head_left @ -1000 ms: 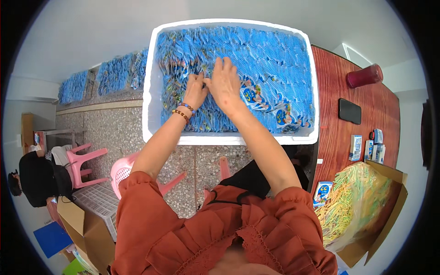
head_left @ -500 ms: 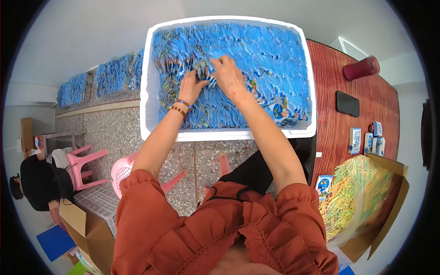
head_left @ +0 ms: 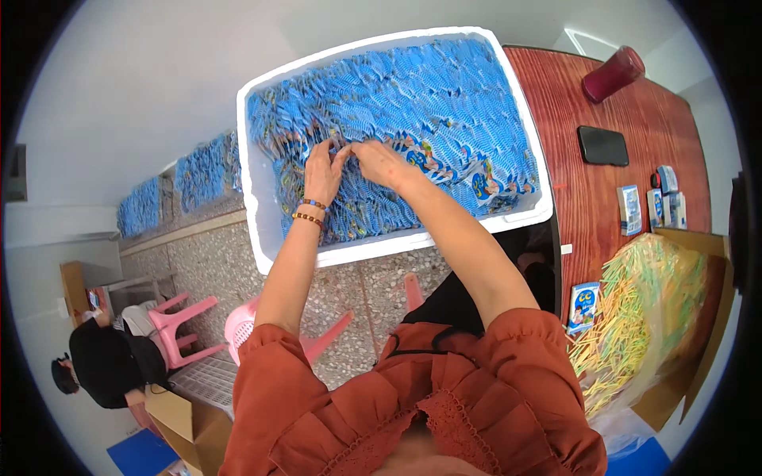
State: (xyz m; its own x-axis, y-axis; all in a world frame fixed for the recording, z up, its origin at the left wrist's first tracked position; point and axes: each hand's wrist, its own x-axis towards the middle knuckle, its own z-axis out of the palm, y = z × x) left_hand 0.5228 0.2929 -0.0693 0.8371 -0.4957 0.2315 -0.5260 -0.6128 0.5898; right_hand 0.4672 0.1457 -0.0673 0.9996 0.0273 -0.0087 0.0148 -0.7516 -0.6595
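Packets: small blue packets [head_left: 444, 95] are filling a white tub [head_left: 252, 190], packed on edge in tight rows; the rows are running along the tub's long axis, from its left wall toward the wooden side.
Packet look: each one is glossy and bright blue, with a round yellow and white picture showing where a few are lying flat near the right end.
Tub place: it is sitting on a speckled stone counter [head_left: 206, 262], its right end just beside a red-brown wooden counter [head_left: 635, 103].
Left hand [head_left: 319, 170]: it is resting on the packets near the tub's middle, fingers curled and pinching into a row; what exactly it is gripping I cannot tell.
Right hand [head_left: 381, 161]: it is touching the left hand's fingertips, fingers bent down into the same row; its hold is hidden.
Nearby: a phone [head_left: 603, 146] and a dark red bottle [head_left: 613, 73] are lying on the wooden counter.
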